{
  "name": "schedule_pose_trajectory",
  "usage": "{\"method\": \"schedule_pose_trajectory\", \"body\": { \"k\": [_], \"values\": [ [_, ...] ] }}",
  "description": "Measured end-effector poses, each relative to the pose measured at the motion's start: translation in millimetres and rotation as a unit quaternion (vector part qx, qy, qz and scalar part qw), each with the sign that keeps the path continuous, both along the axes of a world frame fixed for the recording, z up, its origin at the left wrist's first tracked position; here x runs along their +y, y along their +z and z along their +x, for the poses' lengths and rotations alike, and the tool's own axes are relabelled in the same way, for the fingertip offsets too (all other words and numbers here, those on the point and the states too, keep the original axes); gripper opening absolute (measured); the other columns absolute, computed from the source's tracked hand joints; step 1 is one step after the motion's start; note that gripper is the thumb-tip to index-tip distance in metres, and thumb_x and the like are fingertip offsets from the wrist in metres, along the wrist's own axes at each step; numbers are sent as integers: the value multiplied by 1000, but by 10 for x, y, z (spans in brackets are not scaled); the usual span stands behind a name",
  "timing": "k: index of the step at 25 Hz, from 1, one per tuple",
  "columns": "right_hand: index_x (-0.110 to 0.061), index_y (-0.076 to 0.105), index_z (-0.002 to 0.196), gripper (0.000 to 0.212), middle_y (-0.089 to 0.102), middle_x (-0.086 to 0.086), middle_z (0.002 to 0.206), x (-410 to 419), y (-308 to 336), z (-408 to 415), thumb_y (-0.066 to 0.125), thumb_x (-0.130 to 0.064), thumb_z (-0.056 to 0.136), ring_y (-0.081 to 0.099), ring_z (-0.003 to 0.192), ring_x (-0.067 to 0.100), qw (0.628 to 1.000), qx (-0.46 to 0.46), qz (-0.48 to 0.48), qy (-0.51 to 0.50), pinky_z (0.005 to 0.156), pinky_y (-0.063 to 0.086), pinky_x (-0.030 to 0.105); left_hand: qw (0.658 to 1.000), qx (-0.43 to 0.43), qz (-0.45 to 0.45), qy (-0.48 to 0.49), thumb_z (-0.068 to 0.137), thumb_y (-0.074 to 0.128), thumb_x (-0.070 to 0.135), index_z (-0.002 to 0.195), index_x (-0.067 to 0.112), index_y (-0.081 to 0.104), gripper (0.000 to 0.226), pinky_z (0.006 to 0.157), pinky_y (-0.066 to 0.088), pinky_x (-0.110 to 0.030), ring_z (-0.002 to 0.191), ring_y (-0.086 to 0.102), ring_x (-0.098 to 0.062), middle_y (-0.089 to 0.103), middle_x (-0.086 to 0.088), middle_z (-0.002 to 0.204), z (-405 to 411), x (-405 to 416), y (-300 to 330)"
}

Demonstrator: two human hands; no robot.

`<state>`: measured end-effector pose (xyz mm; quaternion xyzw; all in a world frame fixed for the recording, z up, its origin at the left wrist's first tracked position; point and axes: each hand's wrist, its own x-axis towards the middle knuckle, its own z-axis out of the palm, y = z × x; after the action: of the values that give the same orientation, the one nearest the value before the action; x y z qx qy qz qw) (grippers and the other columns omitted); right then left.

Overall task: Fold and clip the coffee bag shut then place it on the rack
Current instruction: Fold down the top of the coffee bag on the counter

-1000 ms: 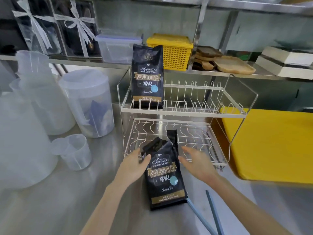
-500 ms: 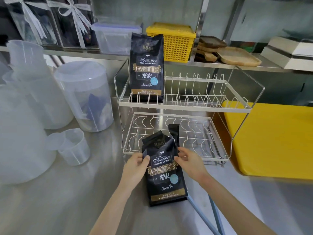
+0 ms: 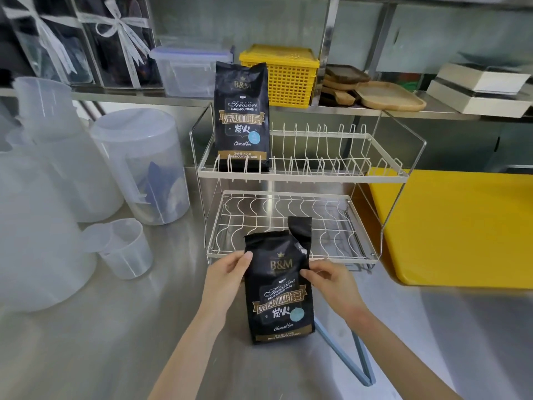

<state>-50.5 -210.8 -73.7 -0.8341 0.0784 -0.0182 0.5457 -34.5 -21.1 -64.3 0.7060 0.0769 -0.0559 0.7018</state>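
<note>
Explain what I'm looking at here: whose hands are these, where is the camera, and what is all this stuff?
There is no machine here. A person wears a camera on the head, looking down at their own two bare hands. The left hand and right hand hold the open coffee bag by its sides as it stands on the steel counter. Behind it is a two-level wire rack; a second bag stands on its upper level. Blue clip sticks lie by the right arm, clear plastic jugs stand at left, and a yellow board lies at right.

Coffee bag [image 3: 281,295] stands before rack [image 3: 291,252], between hands.
</note>
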Motion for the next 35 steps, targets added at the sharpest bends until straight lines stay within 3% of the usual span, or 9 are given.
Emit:
{"method": "schedule_pose_trajectory", "body": {
  "k": [5,8,11,13,17,20,23,27,35],
  "values": [
    [-18,67,75,7,69,4,84,-50,13,-148,64,-12,79,63,78,13,999,-16,36,0,76,51,30,988,-92,80,94,83,58,26,86,19,70,14,92,47,-38,89,62,-17,71,-1,90,-46,-17,38],
    [-21,67,75,9,68,-1,81,-41,10,-195,63,-14,80,63,82,15,999,2,37,15,72,50,24,989,-100,58,95,82,60,25,88,20,71,13,92,47,-37,87,60,-14,69,0,89,-52,1,55],
    [-20,61,104,24,64,-4,98,-114,120,-193,62,-22,81,59,97,15,1000,0,-1,-2,74,44,18,993,-95,42,53,81,61,23,81,30,69,10,89,47,-34,87,61,-13,69,2,87,-98,39,42],
    [-24,50,120,42,57,-6,113,-181,344,-144,62,-30,80,53,105,9,996,-81,-27,-35,84,41,22,994,-98,47,29,81,62,23,75,33,67,13,83,47,-25,84,62,-7,69,3,86,-118,42,26],
    [-29,45,125,47,50,-13,120,8,787,9,56,-41,81,44,112,4,948,-187,-237,101,94,34,25,990,-135,39,-2,81,61,16,71,31,66,18,64,45,-4,67,61,10,67,17,73,-177,-68,33],
    [-24,53,119,37,59,-1,123,173,801,89,53,-36,84,52,112,18,907,-151,-358,161,97,40,37,984,-170,49,-11,81,61,14,67,36,63,26,61,43,-1,66,60,11,67,19,68,-220,-70,8],
    [-25,64,105,23,69,-1,108,176,783,78,52,-29,86,58,100,21,919,-128,-329,174,87,48,41,981,-173,73,-37,75,68,20,78,38,54,23,70,45,-8,79,59,3,61,17,84,-192,22,-39],
    [-26,67,100,20,71,-3,104,141,809,49,55,-27,85,61,97,18,927,-132,-300,182,86,49,41,971,-76,103,-200,65,76,30,105,41,42,54,72,46,-12,96,54,4,57,19,104,-120,-38,-104],
    [-26,67,98,18,72,-6,98,140,896,-46,56,-28,84,61,89,13,934,-171,-253,183,78,50,34,993,-11,12,-113,69,73,22,71,26,63,12,46,49,-11,57,67,-3,70,15,54,-101,-179,-209]
  ]
}}
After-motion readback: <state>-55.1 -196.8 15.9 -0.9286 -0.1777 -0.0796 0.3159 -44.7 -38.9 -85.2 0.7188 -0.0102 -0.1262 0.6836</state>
